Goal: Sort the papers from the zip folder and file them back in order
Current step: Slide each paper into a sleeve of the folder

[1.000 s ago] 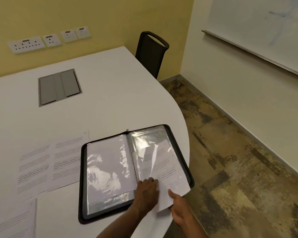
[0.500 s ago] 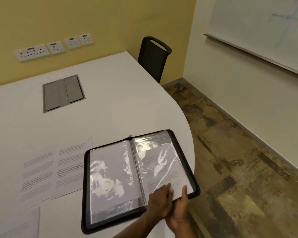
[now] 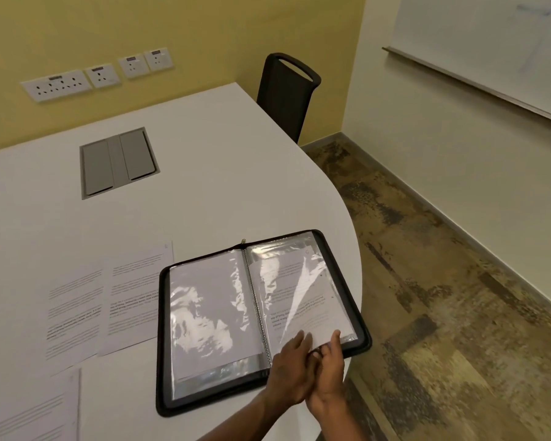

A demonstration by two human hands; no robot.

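The black zip folder [image 3: 163, 345] lies open on the white table [image 3: 204, 173], its clear plastic sleeves showing. A printed paper [image 3: 303, 297] sits inside the right-hand sleeve. Both my hands meet at that sleeve's near edge. My left hand [image 3: 291, 369] presses flat on the sleeve with straight fingers. My right hand [image 3: 328, 367] lies beside it, fingers extended against the paper's near edge. Two printed sheets [image 3: 134, 297] lie side by side to the left of the folder, and another sheet [image 3: 32, 412] sits at the table's near left.
A grey cable hatch [image 3: 116, 162] is set into the table further back. A black chair [image 3: 285, 93] stands at the table's far right corner. The table's curved edge runs just right of the folder, with patterned floor [image 3: 442, 281] beyond it.
The paper stuck out past the folder's near edge a second ago; it now lies fully inside the right sleeve. Both hands moved forward with it. The camera view shifted slightly.
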